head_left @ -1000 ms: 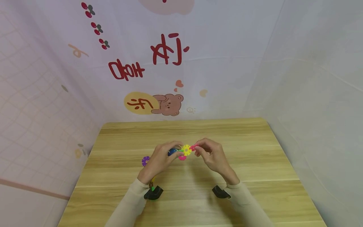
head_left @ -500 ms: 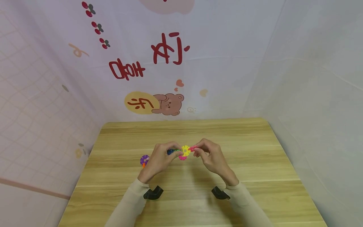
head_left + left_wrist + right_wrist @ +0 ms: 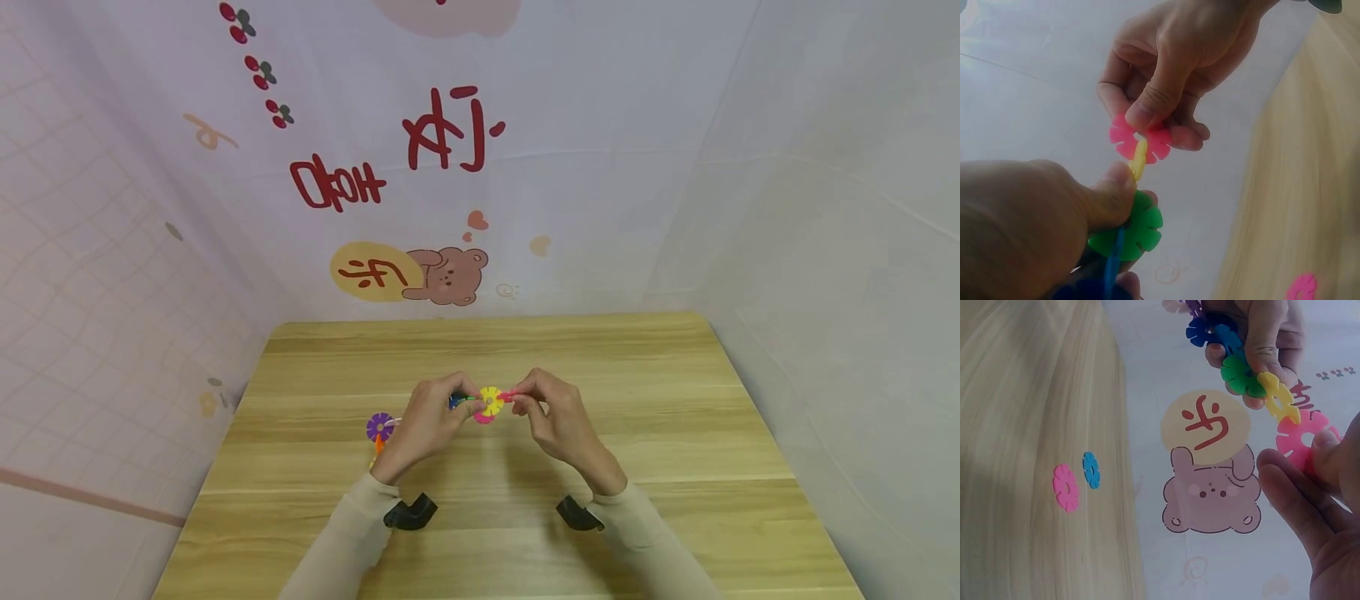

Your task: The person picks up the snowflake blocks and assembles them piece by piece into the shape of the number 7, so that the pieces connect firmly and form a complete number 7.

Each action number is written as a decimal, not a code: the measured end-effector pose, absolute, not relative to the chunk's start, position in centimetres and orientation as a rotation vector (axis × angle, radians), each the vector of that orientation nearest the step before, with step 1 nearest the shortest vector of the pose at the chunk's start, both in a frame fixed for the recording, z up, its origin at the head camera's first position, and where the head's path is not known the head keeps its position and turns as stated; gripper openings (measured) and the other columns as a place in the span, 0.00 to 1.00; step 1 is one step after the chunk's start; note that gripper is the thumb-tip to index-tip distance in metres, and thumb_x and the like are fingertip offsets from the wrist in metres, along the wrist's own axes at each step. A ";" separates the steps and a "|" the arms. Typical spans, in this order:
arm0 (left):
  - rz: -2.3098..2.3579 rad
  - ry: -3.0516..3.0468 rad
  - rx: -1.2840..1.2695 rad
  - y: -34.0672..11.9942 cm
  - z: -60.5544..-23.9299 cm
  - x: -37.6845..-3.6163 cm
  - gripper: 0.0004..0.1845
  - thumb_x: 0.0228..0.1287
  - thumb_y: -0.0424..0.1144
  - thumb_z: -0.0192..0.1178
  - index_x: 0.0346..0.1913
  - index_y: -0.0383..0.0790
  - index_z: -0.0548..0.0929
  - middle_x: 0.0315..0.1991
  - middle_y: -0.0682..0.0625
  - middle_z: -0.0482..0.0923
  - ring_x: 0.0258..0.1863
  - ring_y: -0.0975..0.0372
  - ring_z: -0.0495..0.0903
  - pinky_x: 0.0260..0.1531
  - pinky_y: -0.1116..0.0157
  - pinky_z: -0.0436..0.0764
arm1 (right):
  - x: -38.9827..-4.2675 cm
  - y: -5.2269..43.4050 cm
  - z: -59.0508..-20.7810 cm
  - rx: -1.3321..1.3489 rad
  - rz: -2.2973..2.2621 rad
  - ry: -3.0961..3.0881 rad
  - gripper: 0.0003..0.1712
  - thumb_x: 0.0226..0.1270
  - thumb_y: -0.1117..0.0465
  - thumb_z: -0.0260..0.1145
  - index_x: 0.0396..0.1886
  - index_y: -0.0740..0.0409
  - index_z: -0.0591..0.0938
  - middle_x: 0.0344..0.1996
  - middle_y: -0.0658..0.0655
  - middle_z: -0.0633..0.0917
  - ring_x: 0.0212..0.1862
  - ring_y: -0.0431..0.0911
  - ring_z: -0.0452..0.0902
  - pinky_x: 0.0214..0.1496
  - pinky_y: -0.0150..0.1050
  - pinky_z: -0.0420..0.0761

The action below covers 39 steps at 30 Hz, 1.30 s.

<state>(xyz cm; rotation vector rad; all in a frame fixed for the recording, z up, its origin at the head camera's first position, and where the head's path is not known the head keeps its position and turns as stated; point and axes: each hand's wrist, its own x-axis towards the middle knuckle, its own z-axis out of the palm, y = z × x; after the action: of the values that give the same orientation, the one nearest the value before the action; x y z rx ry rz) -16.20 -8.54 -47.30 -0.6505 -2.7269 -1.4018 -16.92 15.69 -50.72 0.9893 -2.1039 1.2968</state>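
Both hands meet over the table's middle. My left hand [image 3: 432, 417] pinches a chain of slotted, flower-shaped plastic discs by its yellow disc [image 3: 1269, 381] and green disc [image 3: 1240, 378]. My right hand [image 3: 558, 417] pinches a pink disc [image 3: 1291, 440] between thumb and fingers, its slotted edge meeting the yellow one at right angles. Behind the green piece, a blue disc [image 3: 1230, 340] and a dark blue disc [image 3: 1197, 331] continue the chain. Farther along, a purple disc [image 3: 372, 427] and an orange disc [image 3: 379, 444] show beside my left wrist; that forearm hides the rest.
On the wooden table [image 3: 637, 517] lie a loose pink disc [image 3: 1060, 484] and a loose blue disc [image 3: 1091, 470], both flat. White printed cloth [image 3: 600, 208] encloses the back and sides, with a bear picture [image 3: 450, 279] just above the table's rear edge.
The purple end of the chain has shifted slightly left, and its orange disc has come into sight beside my left wrist. Both hands stay almost in place, keeping their pinches.
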 end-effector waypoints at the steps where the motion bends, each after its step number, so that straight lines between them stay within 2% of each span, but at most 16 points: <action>1: -1.398 -2.728 -0.647 -8.5 -47.3 -16.2 0.03 0.76 0.38 0.75 0.43 0.45 0.90 0.41 0.52 0.95 0.29 0.63 0.76 0.35 0.71 0.72 | -16.9 15.7 -50.7 0.989 1.282 -2.100 0.13 0.71 0.84 0.71 0.40 0.64 0.83 0.28 0.57 0.89 0.27 0.48 0.89 0.24 0.24 0.79; 6: -1.389 -2.735 -0.632 -8.3 -47.2 -16.1 0.03 0.75 0.38 0.76 0.43 0.46 0.91 0.39 0.53 0.94 0.24 0.66 0.66 0.29 0.71 0.65 | -16.9 15.6 -50.7 1.002 1.231 -2.067 0.14 0.68 0.86 0.70 0.39 0.65 0.83 0.28 0.58 0.89 0.26 0.46 0.88 0.25 0.25 0.80; 9: -1.387 -2.737 -0.626 -8.2 -47.3 -16.1 0.04 0.75 0.39 0.76 0.42 0.45 0.91 0.37 0.53 0.94 0.23 0.70 0.63 0.27 0.71 0.65 | -17.0 15.4 -51.0 1.012 1.205 -2.034 0.15 0.66 0.87 0.71 0.39 0.65 0.83 0.28 0.58 0.89 0.25 0.45 0.86 0.25 0.26 0.81; 14: -1.395 -2.719 -0.615 -8.2 -47.5 -16.1 0.04 0.74 0.37 0.77 0.40 0.45 0.91 0.35 0.53 0.93 0.21 0.71 0.63 0.27 0.71 0.65 | -17.0 15.1 -51.5 1.015 1.281 -1.999 0.16 0.65 0.89 0.69 0.39 0.66 0.83 0.29 0.59 0.89 0.25 0.47 0.88 0.30 0.31 0.89; 22: -1.362 -2.712 -0.638 -8.3 -47.6 -16.2 0.04 0.75 0.38 0.76 0.40 0.45 0.91 0.35 0.53 0.93 0.22 0.69 0.66 0.28 0.71 0.66 | -17.0 14.9 -52.0 0.993 1.369 -2.004 0.12 0.69 0.87 0.69 0.40 0.69 0.83 0.30 0.63 0.89 0.27 0.49 0.90 0.34 0.34 0.93; 25: -1.350 -2.712 -0.657 -8.9 -47.5 -16.4 0.05 0.73 0.38 0.77 0.40 0.45 0.91 0.36 0.53 0.94 0.23 0.69 0.65 0.29 0.71 0.66 | -17.1 15.0 -52.2 1.002 1.436 -2.038 0.09 0.72 0.83 0.71 0.43 0.69 0.85 0.32 0.63 0.91 0.29 0.50 0.92 0.37 0.36 0.95; 28: -1.328 -2.701 -0.661 -9.6 -47.4 -16.6 0.05 0.72 0.37 0.78 0.39 0.45 0.90 0.38 0.51 0.94 0.23 0.70 0.65 0.27 0.71 0.66 | -17.4 15.2 -52.5 0.974 1.564 -2.130 0.11 0.77 0.78 0.70 0.54 0.67 0.87 0.38 0.65 0.93 0.32 0.54 0.93 0.43 0.40 0.97; 32: -1.281 -2.694 -0.637 -10.4 -47.3 -16.9 0.04 0.72 0.37 0.78 0.41 0.44 0.91 0.39 0.50 0.95 0.26 0.67 0.73 0.29 0.72 0.72 | -17.8 15.4 -53.5 0.833 1.738 -2.327 0.16 0.84 0.71 0.68 0.66 0.63 0.85 0.48 0.67 0.94 0.38 0.56 0.94 0.46 0.46 0.97; 36: -1.279 -2.696 -0.581 -10.8 -47.1 -17.1 0.05 0.72 0.38 0.79 0.44 0.44 0.92 0.41 0.51 0.96 0.34 0.63 0.87 0.38 0.70 0.83 | -18.6 14.9 -55.5 0.733 1.560 -2.618 0.13 0.83 0.66 0.72 0.61 0.63 0.89 0.49 0.62 0.94 0.42 0.47 0.91 0.46 0.41 0.94; 39: -1.292 -2.695 -0.543 -10.9 -47.0 -17.2 0.06 0.72 0.40 0.79 0.46 0.44 0.93 0.43 0.51 0.97 0.38 0.61 0.91 0.41 0.68 0.86 | -19.3 14.2 -57.3 0.743 1.318 -2.793 0.13 0.80 0.65 0.74 0.58 0.66 0.90 0.49 0.60 0.93 0.45 0.44 0.87 0.49 0.36 0.89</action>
<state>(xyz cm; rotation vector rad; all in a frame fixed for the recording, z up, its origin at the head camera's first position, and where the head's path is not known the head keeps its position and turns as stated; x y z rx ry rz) -17.18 -10.89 -46.99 -0.5429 -2.6951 -1.2925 -19.31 14.25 -57.31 0.7426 -2.7929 1.3176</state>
